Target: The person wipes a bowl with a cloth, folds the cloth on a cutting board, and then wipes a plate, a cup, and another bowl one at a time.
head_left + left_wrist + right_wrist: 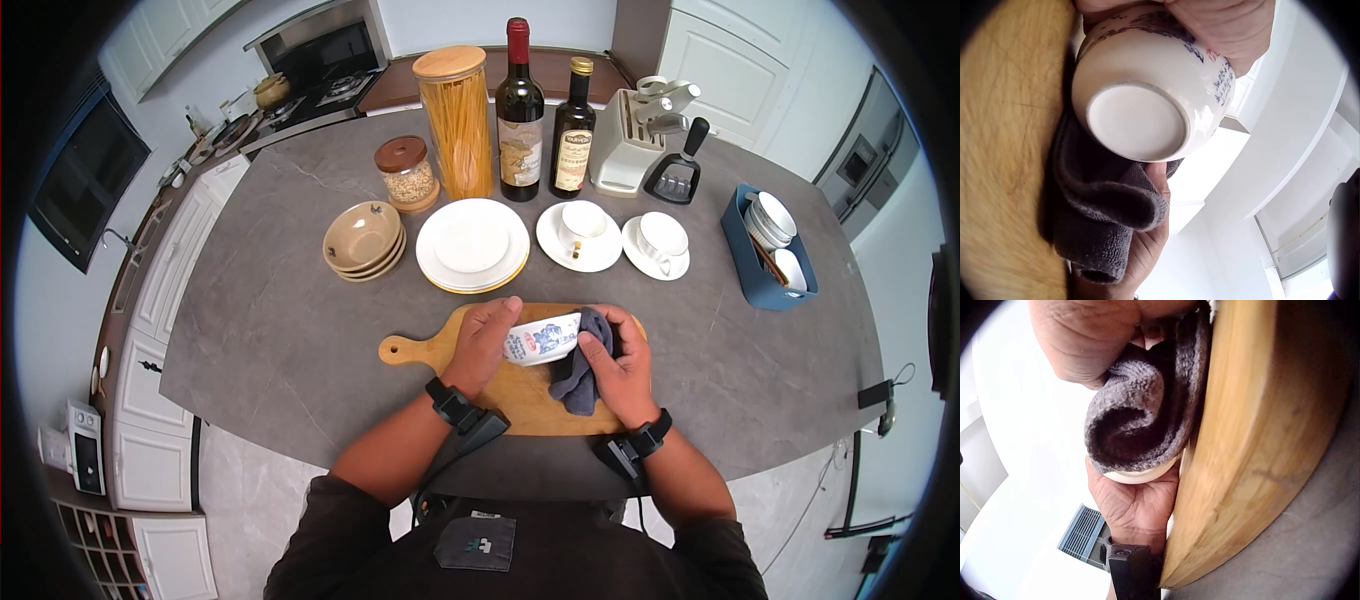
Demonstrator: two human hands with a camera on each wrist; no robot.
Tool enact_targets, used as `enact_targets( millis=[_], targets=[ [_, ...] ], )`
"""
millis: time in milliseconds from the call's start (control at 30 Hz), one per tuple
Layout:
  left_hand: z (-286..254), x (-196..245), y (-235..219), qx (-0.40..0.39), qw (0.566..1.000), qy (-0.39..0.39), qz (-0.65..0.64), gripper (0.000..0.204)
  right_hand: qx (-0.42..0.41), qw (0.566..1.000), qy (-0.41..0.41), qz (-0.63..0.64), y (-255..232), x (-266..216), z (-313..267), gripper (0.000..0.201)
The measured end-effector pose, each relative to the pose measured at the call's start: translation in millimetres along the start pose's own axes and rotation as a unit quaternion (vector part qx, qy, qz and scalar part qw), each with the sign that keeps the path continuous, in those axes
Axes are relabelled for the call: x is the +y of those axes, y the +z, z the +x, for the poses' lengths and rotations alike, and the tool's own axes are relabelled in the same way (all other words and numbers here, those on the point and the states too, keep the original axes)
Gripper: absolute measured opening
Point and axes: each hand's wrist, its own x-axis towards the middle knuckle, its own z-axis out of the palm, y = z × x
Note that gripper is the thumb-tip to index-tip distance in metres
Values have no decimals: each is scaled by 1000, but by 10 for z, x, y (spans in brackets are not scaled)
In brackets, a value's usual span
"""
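A white bowl (541, 341) with blue and red markings is tilted on its side over the wooden cutting board (520, 405). My left hand (483, 347) grips the bowl at its left side. In the left wrist view the bowl's round foot (1138, 122) faces the camera. My right hand (624, 365) pinches a dark grey cloth (576, 385) against the bowl's right side, thumb in front. The cloth hangs in folds down to the board. Seen from the right wrist, the rolled cloth (1129, 412) hides most of the bowl.
Behind the board stand stacked brown bowls (362, 238), white plates (472, 240) and two cups on saucers (580, 245). Farther back are a pasta jar (457, 125), wine bottle (520, 120), dark bottle (573, 140) and knife block (625, 145). A blue bin (745, 262) holds dishes at right.
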Motion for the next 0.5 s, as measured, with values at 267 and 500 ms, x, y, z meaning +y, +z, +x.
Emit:
enact_targets(
  millis=[267, 500],
  targets=[
    [-3, -4, -12, -7, 1000, -2, 2, 45, -1, 1000, -2, 1, -2, 11, -1, 35],
    [-14, 28, 16, -5, 1000, 1, 3, 45, -3, 1000, -2, 1, -4, 14, -1, 35]
  ],
)
